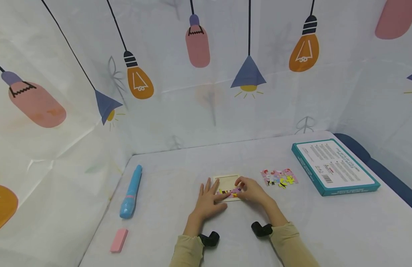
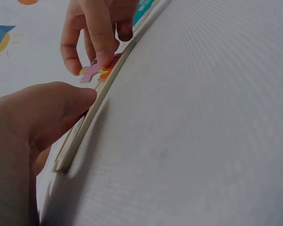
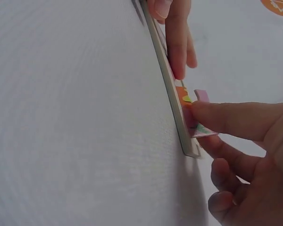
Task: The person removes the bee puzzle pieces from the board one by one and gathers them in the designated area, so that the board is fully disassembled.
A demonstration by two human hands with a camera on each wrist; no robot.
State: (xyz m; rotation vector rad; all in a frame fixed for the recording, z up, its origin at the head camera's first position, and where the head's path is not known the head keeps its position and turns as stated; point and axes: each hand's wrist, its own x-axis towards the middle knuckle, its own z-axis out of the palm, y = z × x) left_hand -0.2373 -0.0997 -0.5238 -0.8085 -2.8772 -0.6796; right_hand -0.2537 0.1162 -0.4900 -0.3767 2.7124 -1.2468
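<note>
A small wooden puzzle tray (image 1: 227,181) lies on the table, with several joined pink and yellow pieces (image 1: 223,191) along its near side. My left hand (image 1: 207,203) rests on the tray's left and near side, its fingers spread and fairly straight. Over the right part of the tray, my right hand (image 1: 255,192) pinches a pink puzzle piece (image 3: 201,96) between thumb and fingers. In the left wrist view this pink piece (image 2: 88,74) is tilted just above an orange and yellow patch in the tray. Right of the tray lies a cluster of colourful puzzle pieces (image 1: 278,177).
A teal and white box (image 1: 336,167) lies at the right, near a dark blue chair edge (image 1: 352,146). Far left on the white table are a blue microphone-shaped object (image 1: 130,193) and a pink block (image 1: 119,240). A patterned curtain (image 1: 179,118) hangs behind.
</note>
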